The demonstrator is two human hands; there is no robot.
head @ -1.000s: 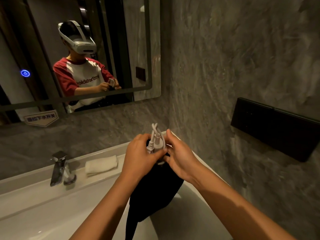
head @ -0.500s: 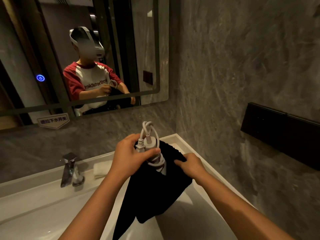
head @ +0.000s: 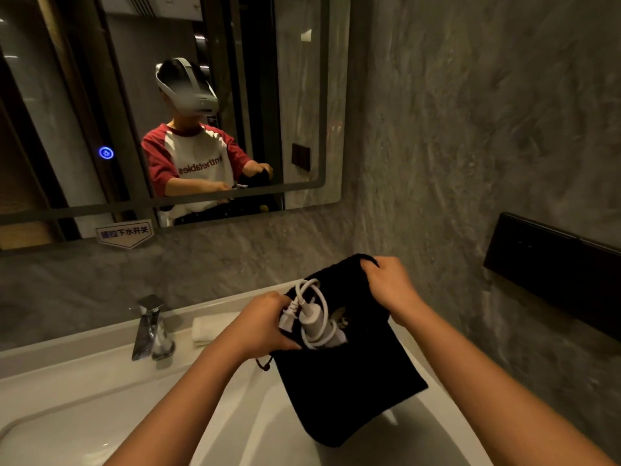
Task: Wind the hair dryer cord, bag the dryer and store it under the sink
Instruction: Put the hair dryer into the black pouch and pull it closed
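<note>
A black drawstring bag (head: 346, 388) hangs above the white sink. My right hand (head: 386, 285) grips the far rim of its mouth and holds it up. The white hair dryer (head: 314, 326) sticks handle-up out of the bag's mouth, with its white cord (head: 311, 287) looped around it. My left hand (head: 265, 326) is closed around the dryer's handle and plug at the near rim. The dryer's head is hidden inside the bag.
The white sink (head: 100, 398) spans the lower frame, with a chrome tap (head: 148, 327) at the left and a folded white cloth (head: 211, 326) behind my left hand. A mirror (head: 168, 105) hangs above. A black wall box (head: 554, 270) juts out on the right.
My right hand moved from the bag's near side up to the far rim and pulled the mouth wide. The dryer sank lower into the bag with my left hand.
</note>
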